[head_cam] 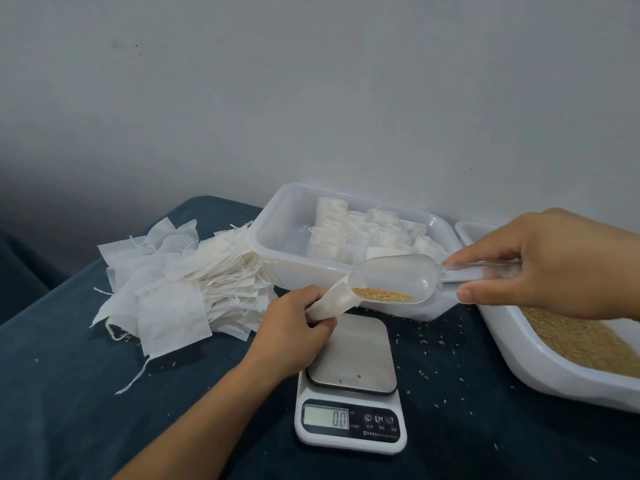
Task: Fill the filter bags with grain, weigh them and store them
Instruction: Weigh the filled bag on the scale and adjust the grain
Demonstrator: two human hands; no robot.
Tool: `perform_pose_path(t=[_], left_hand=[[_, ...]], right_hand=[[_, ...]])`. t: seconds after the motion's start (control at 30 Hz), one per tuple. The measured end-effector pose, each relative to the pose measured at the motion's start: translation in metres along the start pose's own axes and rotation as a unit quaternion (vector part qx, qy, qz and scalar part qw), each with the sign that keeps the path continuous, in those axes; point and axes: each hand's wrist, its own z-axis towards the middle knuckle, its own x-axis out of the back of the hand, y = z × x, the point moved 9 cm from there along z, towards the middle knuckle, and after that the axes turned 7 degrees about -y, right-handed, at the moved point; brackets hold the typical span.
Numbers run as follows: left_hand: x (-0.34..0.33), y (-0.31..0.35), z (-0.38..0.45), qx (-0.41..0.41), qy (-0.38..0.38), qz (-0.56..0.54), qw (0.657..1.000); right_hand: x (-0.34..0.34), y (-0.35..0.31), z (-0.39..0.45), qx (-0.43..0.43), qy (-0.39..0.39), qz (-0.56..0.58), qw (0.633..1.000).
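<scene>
My left hand (294, 327) grips a white filter bag (334, 301) above the scale, with the bag's mouth turned toward the scoop. My right hand (543, 268) holds the handle of a clear plastic scoop (398, 277) that carries a little brown grain (382, 294); the scoop's lip sits at the bag's mouth. Below them stands a white digital scale (349, 386) reading 0.0, with a couple of stray grains on its steel plate. Filled bags (367, 233) lie in rows in a clear storage tub (277, 233) behind.
A loose heap of empty filter bags (180, 282) with strings lies at the left on the dark blue cloth (86, 393). A white tray of grain (554, 368) stands at the right. Spilled grains dot the cloth around the scale. A pale wall rises behind.
</scene>
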Motion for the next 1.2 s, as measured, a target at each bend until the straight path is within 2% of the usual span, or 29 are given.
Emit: perform_pose_path(t=[0.27,0.4,0.53,0.77,0.87,1.07,1.2], left_hand=[[-0.001,-0.003,0.000,0.012,0.000,-0.012,1.000],[0.000,-0.006,0.001,0.021,0.006,-0.029,0.999],[0.001,-0.009,0.002,0.025,0.009,-0.067,0.997],[-0.006,-0.008,0.002,0.031,-0.013,-0.142,0.989],[-0.010,-0.003,0.001,0.030,-0.036,-0.160,0.986],[-0.024,0.011,-0.004,0.004,-0.104,-0.162,0.981],[-0.032,0.018,-0.007,-0.027,-0.133,-0.129,0.982]], right_hand=[[-0.004,0.005,-0.002,-0.010,0.007,0.021,1.000],[-0.010,0.015,-0.009,-0.024,0.015,0.081,0.996],[-0.034,0.037,-0.016,-0.030,0.013,0.239,0.971],[-0.079,0.057,-0.016,-0.002,0.088,0.347,0.934],[-0.096,0.057,0.002,0.003,0.141,0.378,0.915],[-0.126,0.018,0.042,0.078,0.130,0.448,0.881],[-0.129,0.011,0.039,0.080,0.204,0.432,0.875]])
